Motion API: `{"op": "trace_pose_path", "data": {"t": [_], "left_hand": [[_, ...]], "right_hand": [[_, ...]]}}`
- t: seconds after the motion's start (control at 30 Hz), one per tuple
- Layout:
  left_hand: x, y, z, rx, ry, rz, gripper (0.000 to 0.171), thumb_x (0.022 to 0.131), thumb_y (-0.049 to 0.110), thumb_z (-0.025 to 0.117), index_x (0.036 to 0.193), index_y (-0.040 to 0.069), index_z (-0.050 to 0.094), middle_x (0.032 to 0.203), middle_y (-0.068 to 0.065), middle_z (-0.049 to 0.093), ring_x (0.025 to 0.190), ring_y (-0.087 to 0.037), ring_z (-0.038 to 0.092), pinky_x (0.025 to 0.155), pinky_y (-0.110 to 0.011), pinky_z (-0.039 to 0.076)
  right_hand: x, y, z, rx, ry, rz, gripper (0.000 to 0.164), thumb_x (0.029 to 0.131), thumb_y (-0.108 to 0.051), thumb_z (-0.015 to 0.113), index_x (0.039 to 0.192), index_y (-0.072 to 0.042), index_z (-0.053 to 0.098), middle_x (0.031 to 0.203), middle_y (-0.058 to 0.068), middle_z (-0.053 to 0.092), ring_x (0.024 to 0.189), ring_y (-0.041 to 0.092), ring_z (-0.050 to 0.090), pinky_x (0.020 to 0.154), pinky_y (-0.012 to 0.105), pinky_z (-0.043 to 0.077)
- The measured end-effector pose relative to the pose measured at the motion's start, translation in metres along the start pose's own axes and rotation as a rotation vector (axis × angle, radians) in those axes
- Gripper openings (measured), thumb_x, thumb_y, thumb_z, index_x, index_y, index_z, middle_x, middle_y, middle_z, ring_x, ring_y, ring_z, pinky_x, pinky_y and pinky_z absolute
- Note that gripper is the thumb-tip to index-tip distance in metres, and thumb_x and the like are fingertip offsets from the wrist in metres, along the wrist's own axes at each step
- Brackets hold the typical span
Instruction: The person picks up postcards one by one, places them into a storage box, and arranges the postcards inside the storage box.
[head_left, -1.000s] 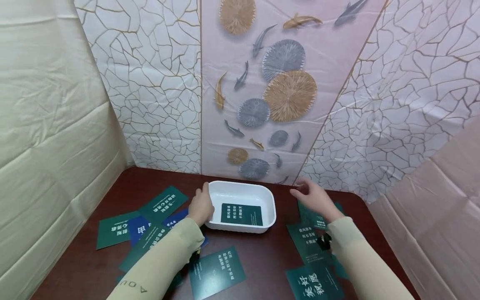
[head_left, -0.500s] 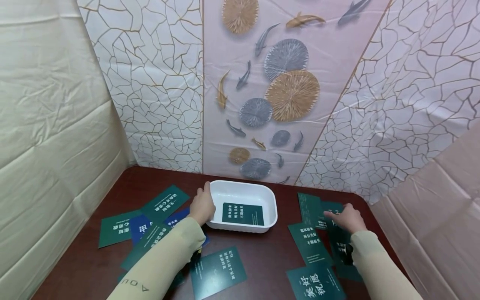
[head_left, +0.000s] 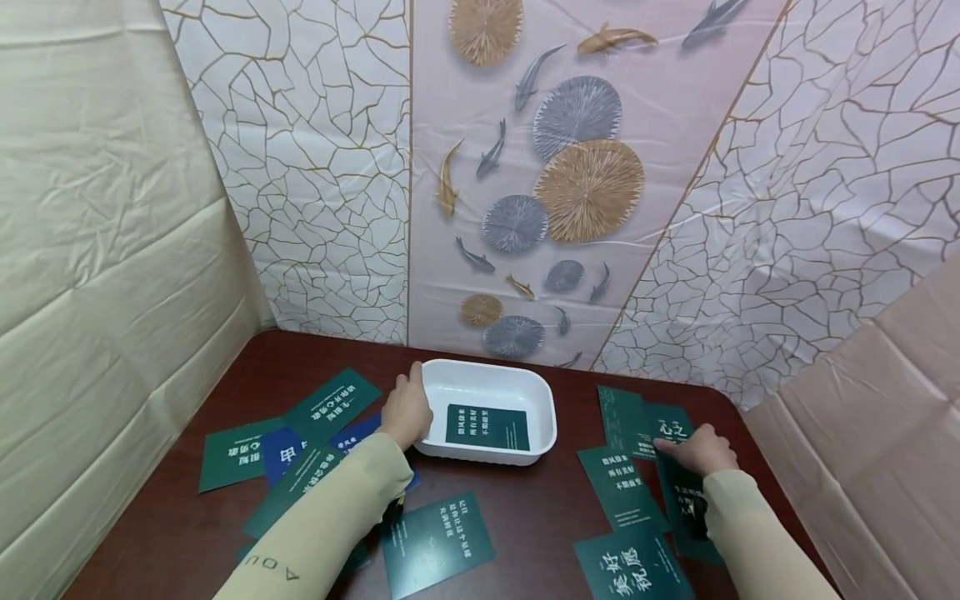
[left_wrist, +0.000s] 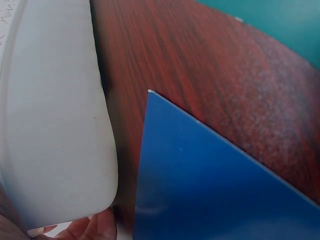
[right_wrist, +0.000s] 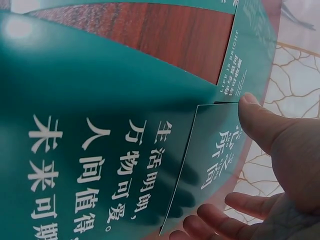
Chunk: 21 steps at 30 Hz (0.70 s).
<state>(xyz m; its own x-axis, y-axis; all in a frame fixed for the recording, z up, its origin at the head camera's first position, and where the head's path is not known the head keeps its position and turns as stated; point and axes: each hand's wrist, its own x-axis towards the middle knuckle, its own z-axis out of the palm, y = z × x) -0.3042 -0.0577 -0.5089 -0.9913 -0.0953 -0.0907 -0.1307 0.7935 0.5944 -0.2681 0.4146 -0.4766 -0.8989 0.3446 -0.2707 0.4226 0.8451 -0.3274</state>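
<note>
the corner card (right_wrist: pixel 215 155), dark green with white characters, lay at the far right of the table (head_left: pixel 540 517), its lower end overlapping a card with four lines of text (right_wrist: pixel 90 165); which of the two was uppermost could not be settled. over it the right hand (head_left: pixel 703 450) was spread — thumb by one edge, fingers toward the opposite edge — a span that presumably suited a thin sheet, graspable chiefly by its edges. no pinch was evident, and whether the fingertips touched the surface could not be told. just beside it lay a card marked "life is bright" (right_wrist: pixel 250 55). the white tray (head_left: pixel 480 387) stood between the right-hand and left-hand groups of cards, probably so that either arm could reach it, and contained one card (head_left: pixel 487 427) flat on its floor. the left hand (head_left: pixel 407 408) gripped the tray's left side, fingers curled about the rim, likely to keep so light a vessel from sliding. near that side, a blue card (left_wrist: pixel 210 175) lay on the wood; farther left, green cards (head_left: pixel 333 404) overlapped at various angles, apparently strewn rather than arranged. a lone card (head_left: pixel 437 546), apart from the tray on the person's side, caught a glare. behind everything hung a fish-patterned cloth (head_left: pixel 442 250), probably as a screen.
</note>
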Motion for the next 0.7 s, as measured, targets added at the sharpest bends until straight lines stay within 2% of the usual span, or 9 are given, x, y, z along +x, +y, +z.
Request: {"op": "trace_pose_path", "data": {"t": [0.3,0.7], "left_hand": [[0.003,0.000,0.002,0.001,-0.009,-0.011,0.086,0.084,0.002,0.067,0.152,0.014,0.017,0.131,-0.022,0.042,0.104,-0.034,0.055,0.088,-0.055,0.047],[-0.004,0.002,-0.006,0.007,-0.005,0.015,0.084,0.083,0.000,0.065,0.152,0.010,0.018,0.130,-0.025,0.043,0.097,-0.035,0.058,0.082,-0.053,0.049]], "right_hand": [[-0.001,-0.001,0.000,-0.025,0.003,0.004,0.110,0.081,-0.061,0.067,0.130,0.026,0.019,0.115,0.048,0.036,0.101,0.058,0.039,0.086,0.066,0.038],[0.008,0.011,0.009,-0.048,0.036,0.011,0.104,0.080,-0.059,0.068,0.123,0.026,0.029,0.108,0.047,0.037,0.099,0.058,0.039,0.081,0.065,0.039]]}}
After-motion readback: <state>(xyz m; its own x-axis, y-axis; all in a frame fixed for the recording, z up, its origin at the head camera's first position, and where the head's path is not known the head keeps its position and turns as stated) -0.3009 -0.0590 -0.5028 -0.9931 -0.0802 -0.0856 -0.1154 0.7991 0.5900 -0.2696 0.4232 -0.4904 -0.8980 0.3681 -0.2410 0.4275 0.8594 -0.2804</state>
